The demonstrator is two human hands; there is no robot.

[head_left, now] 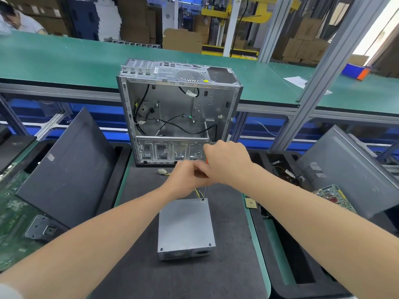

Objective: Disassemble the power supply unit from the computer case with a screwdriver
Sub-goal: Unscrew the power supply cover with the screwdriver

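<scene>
The grey power supply unit lies on the dark mat in front of me, outside the open computer case, which stands upright behind it with loose black cables inside. A screwdriver stands upright with its tip on a screw at the unit's far right corner. My right hand grips the orange handle from above. My left hand pinches the shaft just below the handle. Coloured wires come out of the unit's far end, partly hidden by my left hand.
A black side panel leans at the left over a green circuit board. At the right stand a grey case, another circuit board and a small chip. A white connector lies by the case's foot.
</scene>
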